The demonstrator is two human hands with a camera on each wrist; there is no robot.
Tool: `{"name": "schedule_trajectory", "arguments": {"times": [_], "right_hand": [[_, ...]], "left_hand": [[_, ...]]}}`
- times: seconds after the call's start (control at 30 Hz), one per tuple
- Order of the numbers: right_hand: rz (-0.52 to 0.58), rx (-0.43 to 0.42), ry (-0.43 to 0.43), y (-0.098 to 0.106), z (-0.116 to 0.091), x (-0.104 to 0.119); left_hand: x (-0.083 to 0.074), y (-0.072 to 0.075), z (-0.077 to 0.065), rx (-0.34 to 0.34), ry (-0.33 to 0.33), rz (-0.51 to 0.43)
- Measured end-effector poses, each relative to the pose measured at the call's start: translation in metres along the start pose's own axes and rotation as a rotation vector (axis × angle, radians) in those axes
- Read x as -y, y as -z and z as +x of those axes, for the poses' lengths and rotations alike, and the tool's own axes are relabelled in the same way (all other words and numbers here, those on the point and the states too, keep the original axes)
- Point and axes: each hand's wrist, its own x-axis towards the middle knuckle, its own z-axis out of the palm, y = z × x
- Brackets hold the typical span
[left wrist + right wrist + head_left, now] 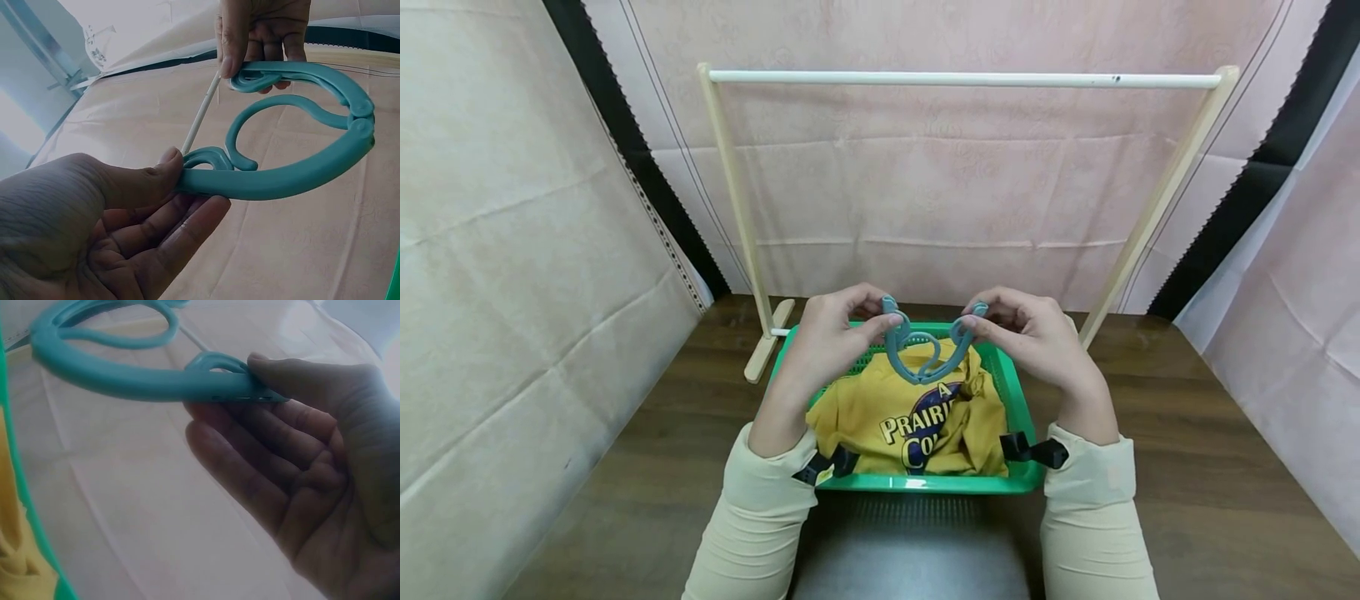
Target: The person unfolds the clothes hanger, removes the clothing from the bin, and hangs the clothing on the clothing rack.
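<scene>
A teal folding hanger (pixel 913 374) is held up between my two hands, above a green basket (pixel 917 483). My left hand (pixel 827 337) pinches the end of one arm of it between thumb and fingers, as the left wrist view shows too. The other arm's end is pinched by my right hand (pixel 1045 337). Both arms curve up from the middle joint, and the hook (pixel 269 100) lies between them. Beneath, a yellow garment (pixel 850 417) with printed lettering lies bunched in the basket.
Behind the basket stands a rack with a white horizontal bar (pixel 925 79) on pale wooden posts (pixel 733 192). Its left foot (pixel 769 342) rests on the brown wooden table (pixel 655 492). Pale cloth walls (pixel 512 292) surround the table.
</scene>
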Motion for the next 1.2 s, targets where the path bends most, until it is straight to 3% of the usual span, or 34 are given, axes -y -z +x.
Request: {"name": "schedule_trajectory", "arguments": {"times": [0.2, 0.67, 0.9, 1.2], "right_hand": [[0.013, 0.001, 0.01, 0.005, -0.003, -0.004], [0.025, -0.006, -0.069, 0.018, -0.014, -0.005], [-0.054, -0.004, -0.093, 0.026, -0.018, -0.006], [-0.143, 0.074, -0.135, 0.032, -0.022, -0.008]], "left_hand": [[0.0, 0.001, -0.001, -0.026, -0.007, -0.008], [0.002, 0.002, -0.001, -0.113, -0.048, -0.017], [0.001, 0.007, -0.001, -0.164, -0.073, -0.018], [0.001, 0.01, -0.001, -0.186, -0.103, -0.067]]}}
